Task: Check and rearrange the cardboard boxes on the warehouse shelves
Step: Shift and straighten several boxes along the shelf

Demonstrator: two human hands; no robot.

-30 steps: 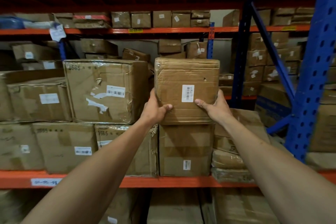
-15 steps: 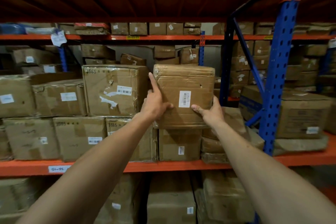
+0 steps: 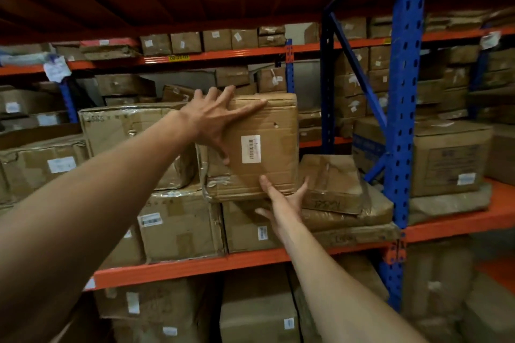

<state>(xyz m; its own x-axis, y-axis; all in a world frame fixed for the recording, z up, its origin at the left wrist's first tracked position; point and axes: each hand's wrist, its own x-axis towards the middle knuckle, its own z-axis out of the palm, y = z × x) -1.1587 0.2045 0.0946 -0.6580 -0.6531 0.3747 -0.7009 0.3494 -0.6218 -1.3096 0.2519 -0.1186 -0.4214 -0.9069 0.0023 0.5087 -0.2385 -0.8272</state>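
A brown cardboard box [image 3: 278,120] with a white barcode label stands on the middle shelf, resting on top of a lower box [image 3: 245,228]. My left hand [image 3: 214,120] lies flat against its upper left front, fingers spread wide and thumb pointing down the face. Down at the box's lower right corner is my right hand [image 3: 281,203], fingers apart and fingertips touching the bottom edge. Neither hand is closed around the box.
A large taped box [image 3: 122,128] sits just left of it, and a crushed flat box [image 3: 331,184] lies to the right on squashed cartons. A blue upright [image 3: 401,108] bounds the bay on the right. The orange shelf beam [image 3: 195,264] runs below, with more boxes underneath.
Both hands let go of the box's lower sides. My left hand slid up to the upper left face with fingers spread; my right hand dropped to the bottom right corner and opened.
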